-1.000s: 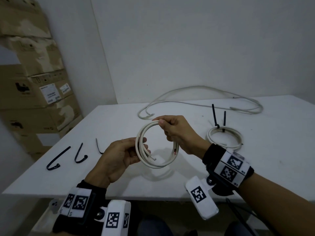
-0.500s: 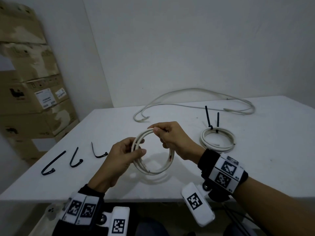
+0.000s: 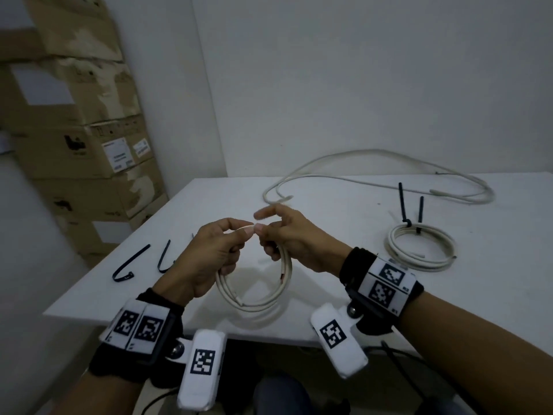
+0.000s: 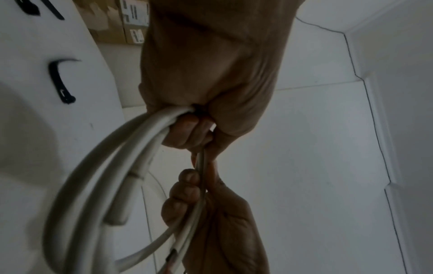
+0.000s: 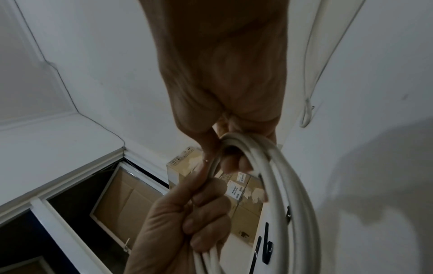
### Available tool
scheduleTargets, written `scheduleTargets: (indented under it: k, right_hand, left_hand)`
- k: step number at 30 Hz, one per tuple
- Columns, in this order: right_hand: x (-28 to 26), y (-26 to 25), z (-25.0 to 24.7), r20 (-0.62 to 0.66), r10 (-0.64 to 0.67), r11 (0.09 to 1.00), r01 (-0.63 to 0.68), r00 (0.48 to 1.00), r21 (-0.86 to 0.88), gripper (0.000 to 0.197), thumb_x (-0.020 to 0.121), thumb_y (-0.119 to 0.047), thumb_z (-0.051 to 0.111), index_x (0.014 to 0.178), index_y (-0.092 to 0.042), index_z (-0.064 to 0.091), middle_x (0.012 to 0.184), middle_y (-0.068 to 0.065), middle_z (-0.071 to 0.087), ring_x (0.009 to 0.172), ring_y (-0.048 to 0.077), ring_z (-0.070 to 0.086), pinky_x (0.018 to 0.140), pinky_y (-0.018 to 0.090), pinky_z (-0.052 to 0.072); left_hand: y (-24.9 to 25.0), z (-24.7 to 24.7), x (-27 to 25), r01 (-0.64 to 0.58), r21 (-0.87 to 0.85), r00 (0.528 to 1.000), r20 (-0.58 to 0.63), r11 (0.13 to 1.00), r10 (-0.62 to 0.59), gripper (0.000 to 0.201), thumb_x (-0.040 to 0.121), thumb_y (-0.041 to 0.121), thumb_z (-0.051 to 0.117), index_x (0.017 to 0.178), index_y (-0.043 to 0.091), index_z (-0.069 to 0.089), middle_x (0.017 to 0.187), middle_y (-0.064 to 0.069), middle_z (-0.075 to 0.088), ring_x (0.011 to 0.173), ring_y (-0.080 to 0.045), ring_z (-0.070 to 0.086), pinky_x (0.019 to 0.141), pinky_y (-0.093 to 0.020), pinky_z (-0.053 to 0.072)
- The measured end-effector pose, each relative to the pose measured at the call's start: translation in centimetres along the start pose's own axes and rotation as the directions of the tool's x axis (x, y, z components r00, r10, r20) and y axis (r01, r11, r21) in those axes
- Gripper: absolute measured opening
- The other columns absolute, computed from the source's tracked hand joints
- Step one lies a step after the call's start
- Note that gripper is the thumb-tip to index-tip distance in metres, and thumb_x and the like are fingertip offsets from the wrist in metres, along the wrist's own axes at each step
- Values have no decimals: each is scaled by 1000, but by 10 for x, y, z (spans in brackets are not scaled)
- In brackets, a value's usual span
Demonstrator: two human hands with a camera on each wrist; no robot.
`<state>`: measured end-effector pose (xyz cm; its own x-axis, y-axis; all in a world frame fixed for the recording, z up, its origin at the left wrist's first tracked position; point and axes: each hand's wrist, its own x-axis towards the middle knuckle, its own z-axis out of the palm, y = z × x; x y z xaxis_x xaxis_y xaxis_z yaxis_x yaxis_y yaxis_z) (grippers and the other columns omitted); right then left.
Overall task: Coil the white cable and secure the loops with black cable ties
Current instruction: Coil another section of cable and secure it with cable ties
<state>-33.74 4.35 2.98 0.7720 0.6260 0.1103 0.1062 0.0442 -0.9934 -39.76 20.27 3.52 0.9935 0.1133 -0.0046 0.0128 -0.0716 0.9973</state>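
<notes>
Both hands have closed together at the top of the coil (image 3: 254, 292).
Left hand (image 3: 206, 259) and right hand (image 3: 294, 241) each grip its loops, above the bench (image 3: 493, 310) at 6 o'clock.

coiled cable (image 3: 254, 298) held above table (image 3: 493, 310) near front edge, between left hand (image 3: 206, 259) and right hand (image 3: 296, 241) | loose cable ties (image 3: 128, 265) on table, left | tied coil (image 3: 422, 247) on table, right | uncoiled cable (image 3: 374, 175) along back edge | cardboard boxes (image 3: 77, 139) stacked beyond table, left
</notes>
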Motion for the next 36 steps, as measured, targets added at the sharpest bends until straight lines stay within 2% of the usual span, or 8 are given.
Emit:
scheduleTargets:
  k: [7, 12, 15, 19, 24, 28, 31, 36]
  right_hand:
    - [41, 10, 29, 116, 142, 984, -127, 983, -128, 38, 97, -44, 42, 99, -8, 55, 83, 11, 60, 76, 25, 63, 71, 35, 51]
    - [80, 17, 46, 98, 206, 908, -153, 974, -389, 22, 98, -18, 43, 109, -7, 59, 80, 7, 57, 65, 19, 60, 58, 26, 50]
    - [100, 21, 65, 133, 238, 714, -81, 962, -696, 33, 95, -15, 48, 126, -11, 55, 88, 5, 57, 69, 17, 56, 55, 25, 50]
    - [113, 34, 83, 192, 310, 273, 106, 931, -956, 36, 94, -16, 51, 126, 0, 54, 122, 15, 56, 93, 27, 58, 57, 24, 45]
    - [111, 49, 71, 163, 282, 170, 118, 946, -978, 21, 88, -11, 52, 106, -1, 56, 115, 20, 54, 95, 30, 52, 74, 32, 43]
    - [87, 38, 42, 123, 265, 142, 88, 956, -986, 15, 91, -8, 44, 99, -1, 55, 112, 17, 58, 85, 25, 49, 71, 31, 42]
    - [57, 16, 12, 65, 153, 343, 8, 986, -939, 8, 92, -5, 45, 93, -8, 53, 90, 8, 58, 68, 23, 54, 54, 30, 43]
    - [-6, -19, -39, -16, -279, 475, 123, 960, -871, 11, 91, -21, 57, 82, -17, 53, 65, -7, 49, 57, 5, 43, 56, 25, 34]
  left_hand:
    - [1, -54, -5, -14, 0, 983, -181, 1000, 14, 6, 93, 9, 56, 91, 7, 62, 50, 3, 38, 35, -6, 26, 35, -14, 21]
    - [2, -98, -15, -34, 32, 953, -300, 999, 42, 5, 93, 5, 55, 91, 7, 59, 51, 1, 36, 33, -4, 24, 35, -12, 19]
    - [-2, -115, -19, -34, 28, 944, -327, 999, 42, 5, 92, 5, 55, 92, 7, 60, 54, 0, 35, 33, -4, 23, 35, -12, 18]
    - [-4, -120, -21, -36, 18, 944, -329, 999, 40, 5, 92, 6, 56, 93, 6, 61, 49, 4, 35, 34, -4, 22, 35, -13, 17]
    - [-1, -111, -18, -34, -9, 949, -313, 999, 30, 4, 92, 7, 56, 92, 7, 60, 53, 2, 32, 34, -5, 21, 36, -13, 16]
    - [4, -92, -14, -39, -25, 958, -286, 999, 31, 5, 93, 8, 55, 92, 9, 60, 50, 4, 33, 34, -4, 22, 35, -13, 17]
    - [5, -72, -7, -53, -36, 962, -269, 998, 42, 7, 93, 7, 55, 89, 10, 60, 49, 5, 34, 34, -5, 23, 34, -14, 18]
    - [6, -27, 11, -60, -42, 968, -246, 997, 48, 6, 93, 6, 56, 90, 9, 60, 48, 5, 36, 33, -5, 24, 35, -14, 19]
